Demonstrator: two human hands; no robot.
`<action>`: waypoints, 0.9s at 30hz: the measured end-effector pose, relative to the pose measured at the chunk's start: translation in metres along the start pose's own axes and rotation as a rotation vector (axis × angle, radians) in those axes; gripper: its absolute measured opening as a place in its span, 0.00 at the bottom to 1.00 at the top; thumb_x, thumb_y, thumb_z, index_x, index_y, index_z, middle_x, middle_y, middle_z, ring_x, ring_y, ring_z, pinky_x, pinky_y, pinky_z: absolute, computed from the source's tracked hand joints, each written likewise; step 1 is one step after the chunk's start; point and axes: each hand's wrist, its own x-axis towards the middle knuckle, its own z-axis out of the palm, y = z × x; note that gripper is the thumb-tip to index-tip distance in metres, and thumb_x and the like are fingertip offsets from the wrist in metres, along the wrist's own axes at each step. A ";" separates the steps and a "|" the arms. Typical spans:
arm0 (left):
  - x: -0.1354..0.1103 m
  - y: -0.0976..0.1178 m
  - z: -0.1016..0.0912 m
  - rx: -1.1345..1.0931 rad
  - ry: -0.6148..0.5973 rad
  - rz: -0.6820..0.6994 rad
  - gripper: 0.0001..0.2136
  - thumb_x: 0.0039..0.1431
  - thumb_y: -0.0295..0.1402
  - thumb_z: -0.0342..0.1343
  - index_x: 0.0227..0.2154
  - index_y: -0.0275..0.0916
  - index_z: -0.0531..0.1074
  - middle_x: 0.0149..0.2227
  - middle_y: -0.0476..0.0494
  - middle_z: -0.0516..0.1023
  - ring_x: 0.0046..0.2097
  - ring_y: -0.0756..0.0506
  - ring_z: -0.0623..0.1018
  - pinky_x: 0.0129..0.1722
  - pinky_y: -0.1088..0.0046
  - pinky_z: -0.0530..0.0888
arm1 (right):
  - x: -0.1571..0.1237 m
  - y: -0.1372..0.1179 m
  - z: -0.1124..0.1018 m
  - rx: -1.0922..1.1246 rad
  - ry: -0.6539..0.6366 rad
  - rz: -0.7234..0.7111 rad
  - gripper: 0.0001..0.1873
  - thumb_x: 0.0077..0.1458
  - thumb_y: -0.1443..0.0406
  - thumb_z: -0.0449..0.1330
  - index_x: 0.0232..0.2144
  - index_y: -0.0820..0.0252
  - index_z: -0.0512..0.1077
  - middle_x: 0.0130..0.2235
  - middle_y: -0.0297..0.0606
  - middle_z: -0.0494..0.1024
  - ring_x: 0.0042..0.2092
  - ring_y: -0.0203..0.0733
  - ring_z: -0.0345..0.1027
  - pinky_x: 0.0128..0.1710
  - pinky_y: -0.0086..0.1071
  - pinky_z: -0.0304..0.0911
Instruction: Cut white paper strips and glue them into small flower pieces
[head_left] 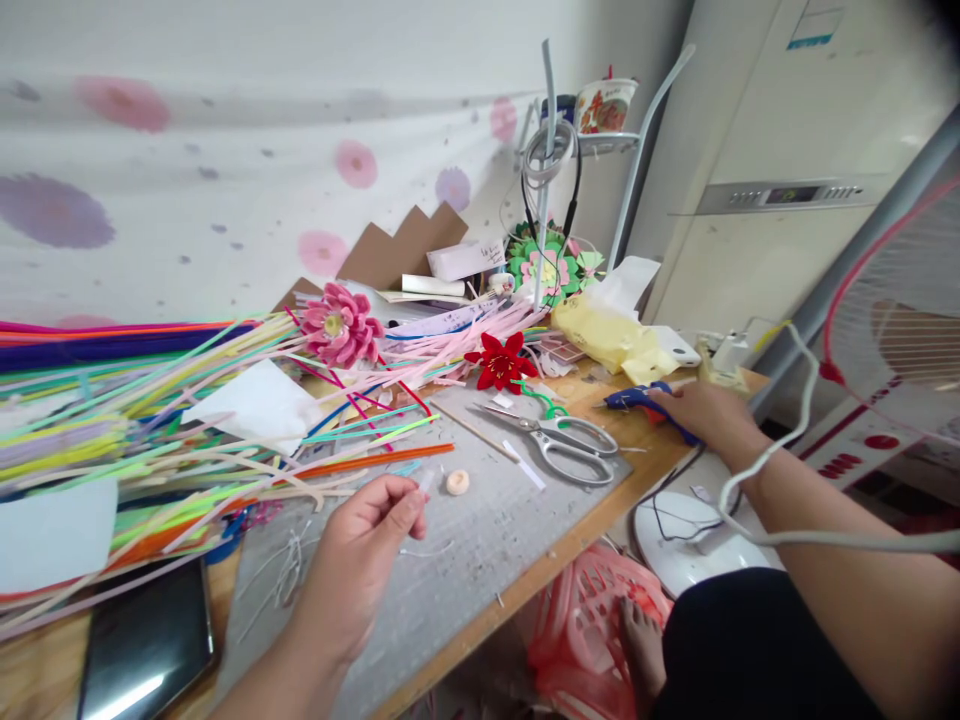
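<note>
My left hand (367, 545) hovers over the grey cutting mat (487, 530), fingers pinched on a small pale strip (424, 484). A little round cream piece (457, 482) lies on the mat just right of it. At the table's right edge my right hand (705, 412) is wrapped around a blue glue gun (637, 399), whose nozzle points left. White-handled scissors (559, 437) lie between the two hands. A red pipe-cleaner flower (500, 362) with a green stem sits behind the scissors.
A heap of coloured pipe cleaners (150, 400) and a pink flower (341, 325) cover the table's left. A dark phone (146, 645) lies front left. Yellow bag (611, 335), metal stand (551, 170), white fan base (686, 535), pink basket (585, 625) stand to the right.
</note>
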 end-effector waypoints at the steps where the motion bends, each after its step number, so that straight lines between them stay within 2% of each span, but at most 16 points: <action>1: -0.001 0.001 0.001 -0.015 0.002 0.003 0.08 0.55 0.37 0.58 0.25 0.40 0.70 0.22 0.54 0.69 0.29 0.50 0.67 0.33 0.74 0.64 | -0.005 -0.007 -0.002 -0.074 0.040 -0.044 0.18 0.44 0.61 0.66 0.12 0.56 0.64 0.21 0.46 0.72 0.41 0.63 0.70 0.38 0.47 0.63; 3: -0.003 0.002 0.002 -0.033 0.009 0.003 0.08 0.56 0.36 0.57 0.25 0.39 0.68 0.22 0.54 0.70 0.28 0.51 0.67 0.31 0.75 0.64 | -0.022 -0.026 0.003 -0.150 0.100 -0.126 0.12 0.46 0.62 0.64 0.17 0.58 0.69 0.31 0.51 0.75 0.48 0.67 0.66 0.45 0.52 0.59; 4: -0.004 0.002 0.003 -0.037 0.012 0.004 0.08 0.56 0.35 0.57 0.25 0.39 0.68 0.22 0.54 0.70 0.27 0.51 0.67 0.30 0.76 0.64 | -0.035 -0.038 0.010 -0.167 0.097 -0.187 0.08 0.48 0.62 0.62 0.21 0.58 0.71 0.36 0.51 0.76 0.50 0.65 0.65 0.48 0.51 0.57; 6: -0.003 0.003 0.004 -0.044 0.022 0.007 0.08 0.56 0.34 0.56 0.24 0.39 0.68 0.22 0.54 0.71 0.27 0.52 0.67 0.29 0.77 0.63 | -0.068 -0.064 0.032 -0.152 -0.003 -0.340 0.06 0.53 0.62 0.58 0.29 0.57 0.74 0.40 0.45 0.77 0.46 0.54 0.68 0.47 0.42 0.61; 7: -0.002 0.004 0.004 -0.051 0.025 0.011 0.07 0.56 0.33 0.56 0.25 0.39 0.68 0.22 0.53 0.72 0.27 0.52 0.68 0.29 0.77 0.64 | -0.086 -0.077 0.046 -0.120 -0.116 -0.452 0.07 0.54 0.62 0.58 0.31 0.56 0.75 0.39 0.41 0.77 0.43 0.47 0.70 0.46 0.37 0.63; 9: 0.003 0.005 0.002 -0.070 0.027 0.003 0.05 0.53 0.32 0.58 0.25 0.38 0.68 0.21 0.53 0.72 0.27 0.52 0.69 0.29 0.77 0.65 | -0.121 -0.100 0.073 0.026 -0.397 -0.806 0.08 0.56 0.65 0.56 0.33 0.59 0.75 0.38 0.42 0.77 0.42 0.43 0.70 0.44 0.34 0.64; 11: 0.010 0.005 -0.001 -0.114 0.046 -0.017 0.06 0.51 0.32 0.60 0.25 0.37 0.69 0.21 0.53 0.72 0.26 0.52 0.70 0.29 0.77 0.66 | -0.148 -0.120 0.097 0.024 -0.587 -0.973 0.09 0.56 0.68 0.56 0.37 0.61 0.76 0.40 0.43 0.77 0.43 0.42 0.69 0.46 0.34 0.63; 14: 0.018 0.004 -0.007 -0.138 0.116 -0.029 0.07 0.50 0.33 0.59 0.24 0.37 0.68 0.21 0.54 0.71 0.25 0.53 0.70 0.28 0.77 0.67 | -0.167 -0.141 0.123 -0.119 -0.721 -0.981 0.09 0.54 0.69 0.59 0.39 0.61 0.76 0.40 0.43 0.76 0.44 0.43 0.68 0.47 0.33 0.62; 19: 0.023 -0.001 -0.011 -0.140 0.157 -0.047 0.07 0.50 0.34 0.58 0.24 0.37 0.66 0.20 0.55 0.70 0.23 0.54 0.69 0.26 0.79 0.66 | -0.171 -0.155 0.144 -0.241 -0.787 -0.951 0.07 0.51 0.65 0.62 0.32 0.64 0.76 0.37 0.47 0.75 0.41 0.50 0.66 0.41 0.39 0.62; 24: 0.020 -0.007 -0.007 -0.108 0.108 -0.093 0.07 0.52 0.35 0.57 0.26 0.38 0.66 0.22 0.53 0.73 0.24 0.52 0.71 0.27 0.76 0.68 | -0.170 -0.154 0.143 -0.242 -0.822 -0.932 0.05 0.53 0.72 0.56 0.30 0.66 0.72 0.36 0.48 0.75 0.39 0.47 0.66 0.39 0.36 0.59; 27: 0.016 -0.008 -0.004 -0.078 0.065 -0.112 0.07 0.54 0.34 0.57 0.25 0.38 0.66 0.23 0.52 0.74 0.26 0.51 0.73 0.29 0.75 0.68 | -0.163 -0.154 0.134 -0.174 -0.830 -0.849 0.05 0.54 0.73 0.54 0.31 0.63 0.69 0.30 0.39 0.73 0.32 0.38 0.65 0.32 0.30 0.58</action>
